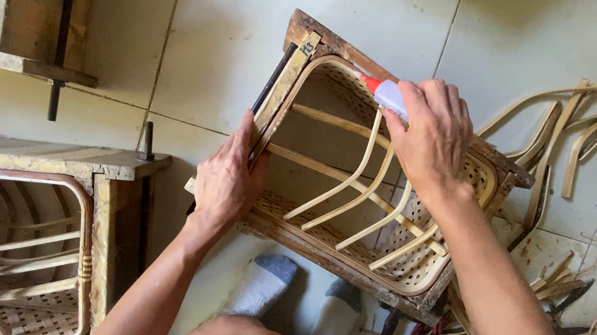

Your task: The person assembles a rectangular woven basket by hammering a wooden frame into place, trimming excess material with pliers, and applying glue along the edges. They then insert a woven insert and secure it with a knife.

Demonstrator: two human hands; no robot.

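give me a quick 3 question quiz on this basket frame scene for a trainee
1. Multiple choice: what does the right hand hold? A) pliers B) a small glue bottle with a red tip C) a knife
2. True or false: the left hand rests on the left edge of the wooden frame that surrounds the rattan basket.
3. Short answer: where does the red tip of the glue bottle point?

Key
1. B
2. True
3. At the top rim of the rattan basket, near its upper left corner, where the curved ribs meet the rim.
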